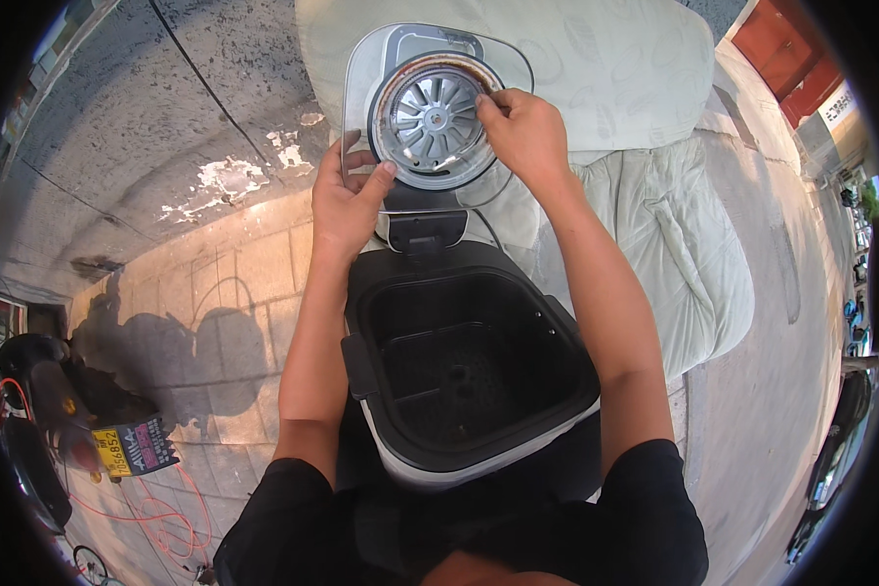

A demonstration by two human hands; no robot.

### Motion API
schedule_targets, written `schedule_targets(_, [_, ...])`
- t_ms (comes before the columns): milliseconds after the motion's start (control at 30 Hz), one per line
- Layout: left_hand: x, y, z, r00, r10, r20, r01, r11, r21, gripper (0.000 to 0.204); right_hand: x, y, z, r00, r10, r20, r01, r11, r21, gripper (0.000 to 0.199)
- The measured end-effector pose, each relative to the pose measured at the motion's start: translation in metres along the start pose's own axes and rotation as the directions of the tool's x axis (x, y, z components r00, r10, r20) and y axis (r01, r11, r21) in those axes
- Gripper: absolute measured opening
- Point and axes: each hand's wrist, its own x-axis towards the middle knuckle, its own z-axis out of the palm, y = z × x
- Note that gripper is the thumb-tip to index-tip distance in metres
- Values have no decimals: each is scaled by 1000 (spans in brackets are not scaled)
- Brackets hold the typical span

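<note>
A boxy appliance with a black tub (532, 441) and pale outer wall stands in front of me. Its clear-edged lid (363, 73) is raised at the black hinge (427, 232) on the far side. Set in the lid is a round metal disc (437, 119) with radial slots, inside a brownish-stained ring. My left hand (350, 207) grips the lid's left edge, thumb by the ring's lower rim, fingers behind the lid. My right hand (525, 132) is closed at the ring's right rim, thumb and index finger pinched there; any small thing between them is hidden.
A pale green padded cover (635, 68) lies beyond and right of the appliance. A parked scooter (44, 410) stands at the left, with an orange cord (156, 535) on the paving near it. A peeling grey wall (215, 107) rises at the far left; a red door (786, 54) shows far right.
</note>
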Motion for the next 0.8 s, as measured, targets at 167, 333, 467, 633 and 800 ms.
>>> schedule_targets(167, [2, -1, 3, 1000, 10, -9, -9, 1000, 18, 70, 2, 5, 2, 1000, -2, -5, 2, 1000, -9, 33])
schedule_targets(333, [4, 4, 4, 1000, 2, -29, -2, 1000, 3, 67, 7, 0, -2, 1000, 21, 22, -20, 999, -37, 32])
schedule_targets(467, [3, 6, -1, 999, 4, -38, -3, 1000, 31, 67, 5, -3, 3, 999, 35, 32, -35, 999, -3, 31])
schedule_targets(633, [1, 9, -4, 999, 18, -47, -15, 999, 51, 66, 6, -6, 5, 998, 45, 38, -45, 999, -2, 30])
schedule_targets(800, [0, 10, -2, 999, 18, -34, -16, 999, 40, 68, 2, -7, 7, 997, 68, 22, -68, 998, -17, 30])
